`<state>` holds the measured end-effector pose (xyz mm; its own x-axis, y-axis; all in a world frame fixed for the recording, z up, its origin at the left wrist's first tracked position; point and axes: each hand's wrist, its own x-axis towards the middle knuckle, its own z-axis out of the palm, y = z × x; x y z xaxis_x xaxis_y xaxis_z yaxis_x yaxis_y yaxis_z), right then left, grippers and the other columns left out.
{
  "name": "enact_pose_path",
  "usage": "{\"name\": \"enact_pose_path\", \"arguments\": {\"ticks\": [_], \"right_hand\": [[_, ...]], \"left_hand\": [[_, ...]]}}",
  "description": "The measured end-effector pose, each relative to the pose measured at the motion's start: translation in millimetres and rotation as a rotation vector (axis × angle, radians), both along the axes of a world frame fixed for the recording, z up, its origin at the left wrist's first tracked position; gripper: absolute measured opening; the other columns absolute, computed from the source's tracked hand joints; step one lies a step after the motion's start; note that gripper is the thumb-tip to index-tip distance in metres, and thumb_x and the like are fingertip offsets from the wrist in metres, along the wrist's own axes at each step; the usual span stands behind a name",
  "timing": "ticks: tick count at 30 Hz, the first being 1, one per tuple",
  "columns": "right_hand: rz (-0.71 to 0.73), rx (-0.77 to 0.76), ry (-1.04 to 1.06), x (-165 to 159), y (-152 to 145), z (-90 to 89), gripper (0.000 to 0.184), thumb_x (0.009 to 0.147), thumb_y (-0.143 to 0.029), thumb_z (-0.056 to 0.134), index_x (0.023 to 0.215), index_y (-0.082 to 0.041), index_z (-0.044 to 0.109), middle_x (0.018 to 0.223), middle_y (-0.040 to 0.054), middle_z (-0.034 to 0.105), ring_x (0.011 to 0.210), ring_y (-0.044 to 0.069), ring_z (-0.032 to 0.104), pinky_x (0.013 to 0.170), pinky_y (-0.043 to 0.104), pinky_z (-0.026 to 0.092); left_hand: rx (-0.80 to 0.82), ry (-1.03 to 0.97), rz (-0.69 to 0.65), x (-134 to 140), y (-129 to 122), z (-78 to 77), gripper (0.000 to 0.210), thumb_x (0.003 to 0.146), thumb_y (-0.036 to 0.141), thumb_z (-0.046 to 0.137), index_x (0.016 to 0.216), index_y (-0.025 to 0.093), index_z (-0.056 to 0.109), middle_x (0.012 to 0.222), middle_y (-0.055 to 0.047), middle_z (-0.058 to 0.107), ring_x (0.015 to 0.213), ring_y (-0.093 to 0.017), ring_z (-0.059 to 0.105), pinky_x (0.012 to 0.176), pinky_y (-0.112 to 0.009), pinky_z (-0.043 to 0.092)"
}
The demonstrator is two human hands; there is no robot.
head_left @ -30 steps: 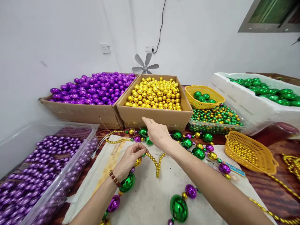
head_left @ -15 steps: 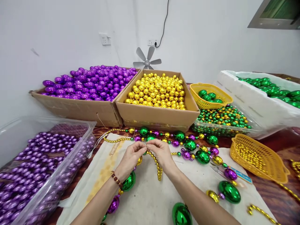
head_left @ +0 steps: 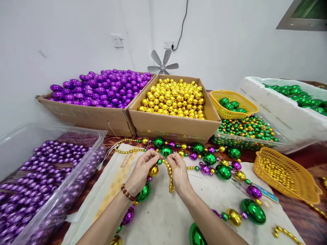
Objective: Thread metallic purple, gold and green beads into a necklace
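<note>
My left hand (head_left: pixel 144 168), a beaded bracelet at its wrist, is closed in a pinch at the end of a bead garland (head_left: pixel 144 191) of green, gold and purple beads. My right hand (head_left: pixel 178 173) pinches close beside it, and a thin pale thread (head_left: pixel 181 167) curves over its fingers. Between the hands a short strand of small gold beads (head_left: pixel 170 175) hangs down above the cloth (head_left: pixel 166 214). What exactly the fingertips grip is too small to see well. More of the garland (head_left: pixel 223 172) lies across the cloth beyond my right hand.
Cardboard boxes hold purple beads (head_left: pixel 102 86) and gold beads (head_left: pixel 173 98). At left stands a transparent tub (head_left: pixel 100 136) of small purple beads. On the right are yellow baskets (head_left: pixel 304 173), a white foam box (head_left: pixel 270 109) and scissors (head_left: pixel 238 187). A fan (head_left: pixel 162 66) is behind the boxes.
My hands have moved slightly apart, and a green bead now shows between them. The thread end now lies over my right fingers. The whole view has shifted a little.
</note>
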<state>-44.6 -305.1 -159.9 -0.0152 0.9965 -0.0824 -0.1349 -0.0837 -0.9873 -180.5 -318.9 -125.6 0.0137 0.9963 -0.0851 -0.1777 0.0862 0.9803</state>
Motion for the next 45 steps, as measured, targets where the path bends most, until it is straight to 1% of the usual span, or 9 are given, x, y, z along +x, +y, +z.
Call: {"name": "enact_pose_path", "arguments": {"ticks": [4, 9, 13, 19, 24, 28, 31, 39, 45], "right_hand": [[0.011, -0.050, -0.005, 0.1, -6.9, -7.8, 0.016, 0.087, -0.036, 0.053, 0.078, -0.022, 0.053, 0.066, -0.0044, 0.047, 0.056, 0.013, 0.044, 0.046, 0.021, 0.037], [0.078, -0.105, 0.039, 1.7, -3.9, -6.9, 0.015, 0.082, -0.034, 0.056, 0.076, -0.021, 0.054, 0.061, -0.0051, 0.047, 0.050, 0.011, 0.043, 0.041, 0.021, 0.037], [0.096, -0.136, 0.080, 6.7, 0.4, -2.2, 0.016, 0.082, -0.035, 0.054, 0.075, -0.021, 0.051, 0.056, -0.0068, 0.043, 0.045, 0.010, 0.040, 0.039, 0.019, 0.032], [0.135, -0.120, 0.047, 17.3, 2.0, -4.4, 0.016, 0.081, -0.034, 0.057, 0.076, -0.020, 0.052, 0.055, -0.0070, 0.046, 0.040, 0.009, 0.042, 0.037, 0.019, 0.028], [0.149, -0.042, -0.024, 24.7, 3.1, -6.3, 0.014, 0.087, -0.033, 0.051, 0.079, -0.020, 0.052, 0.050, -0.0070, 0.046, 0.041, 0.010, 0.043, 0.040, 0.020, 0.031], [0.146, 0.126, -0.101, 28.6, 14.1, 7.7, 0.013, 0.091, -0.033, 0.051, 0.086, -0.022, 0.055, 0.080, -0.0007, 0.057, 0.056, 0.010, 0.051, 0.051, 0.021, 0.041], [0.195, 0.222, -0.170, 28.7, 27.8, 19.2, 0.012, 0.092, -0.031, 0.050, 0.088, -0.023, 0.057, 0.099, 0.0013, 0.055, 0.064, 0.010, 0.053, 0.055, 0.021, 0.043], [0.415, 0.210, -0.301, 30.2, 46.2, 16.5, 0.020, 0.098, -0.036, 0.038, 0.090, -0.023, 0.051, 0.065, -0.0049, 0.058, 0.045, 0.010, 0.054, 0.044, 0.020, 0.040], [0.496, 0.257, -0.427, 57.1, 41.7, 24.3, 0.013, 0.087, -0.028, 0.059, 0.080, -0.019, 0.065, 0.063, -0.0040, 0.059, 0.052, 0.010, 0.053, 0.050, 0.020, 0.038]], "left_hand": [[0.013, -0.071, -0.082, -4.2, 5.2, 2.9, 0.013, 0.087, 0.031, 0.063, 0.087, 0.018, 0.060, 0.086, -0.003, 0.068, 0.076, -0.013, 0.058, 0.071, -0.024, 0.042], [-0.106, -0.019, -0.181, -12.4, 18.8, 10.2, 0.015, 0.082, 0.028, 0.069, 0.087, 0.016, 0.061, 0.078, -0.004, 0.069, 0.071, -0.013, 0.060, 0.061, -0.021, 0.041], [-0.176, -0.036, -0.170, -14.5, 27.2, 18.1, 0.016, 0.079, 0.024, 0.073, 0.085, 0.015, 0.061, 0.074, -0.003, 0.069, 0.066, -0.011, 0.060, 0.058, -0.020, 0.041], [-0.193, -0.140, -0.136, -15.1, 32.1, 17.4, 0.017, 0.078, 0.020, 0.073, 0.087, 0.014, 0.060, 0.075, -0.003, 0.068, 0.073, -0.013, 0.064, 0.067, -0.022, 0.045], [-0.211, -0.124, -0.224, -8.7, 32.5, 14.6, 0.020, 0.078, 0.021, 0.072, 0.092, 0.016, 0.059, 0.067, 0.001, 0.064, 0.064, -0.011, 0.060, 0.067, -0.025, 0.046], [-0.235, -0.045, -0.265, -2.1, 34.3, 14.7, 0.021, 0.077, 0.020, 0.073, 0.092, 0.017, 0.058, 0.065, 0.001, 0.063, 0.062, -0.012, 0.059, 0.066, -0.026, 0.045], [-0.263, -0.044, -0.356, -0.6, 37.8, 14.0, 0.018, 0.077, 0.022, 0.073, 0.087, 0.015, 0.061, 0.067, 0.000, 0.063, 0.062, -0.012, 0.058, 0.065, -0.025, 0.044], [-0.202, 0.004, -0.363, 1.0, 44.9, 14.2, 0.014, 0.078, 0.024, 0.071, 0.078, 0.015, 0.061, 0.066, 0.001, 0.062, 0.062, -0.011, 0.056, 0.069, -0.027, 0.044], [-0.134, 0.158, -0.360, -2.8, 45.0, 20.6, 0.015, 0.077, 0.025, 0.073, 0.075, 0.015, 0.061, 0.071, -0.004, 0.068, 0.072, -0.016, 0.063, 0.074, -0.030, 0.046]]}}
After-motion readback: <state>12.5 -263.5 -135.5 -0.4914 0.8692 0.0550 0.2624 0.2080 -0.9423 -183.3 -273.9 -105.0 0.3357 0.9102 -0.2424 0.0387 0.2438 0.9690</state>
